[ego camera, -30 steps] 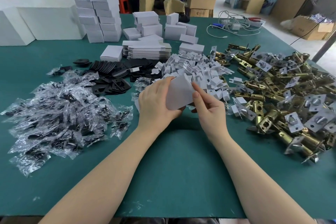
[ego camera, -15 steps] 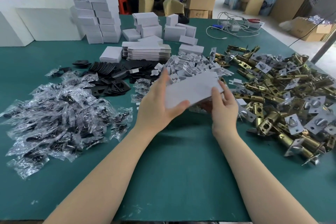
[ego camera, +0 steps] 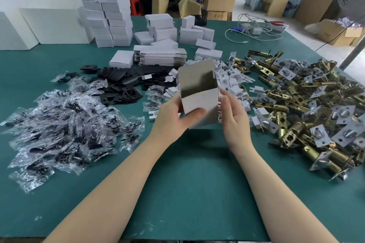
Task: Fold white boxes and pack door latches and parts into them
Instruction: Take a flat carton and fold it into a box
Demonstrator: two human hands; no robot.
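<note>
At the centre of the frame, our left hand (ego camera: 173, 118) grips a half-opened white box (ego camera: 199, 92) above the green bench (ego camera: 187, 183); our right hand (ego camera: 234, 116) waits open beside it. Squeezed one-handed, its thin walls might buckle.

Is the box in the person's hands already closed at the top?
No, the white box held by the left hand stands open at the top, its grey inside showing, with no latch visible inside.

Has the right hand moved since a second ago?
Yes. The right hand has shifted right, off the white box toward the brass latch pile, and opened; the left hand grips the box.
</note>
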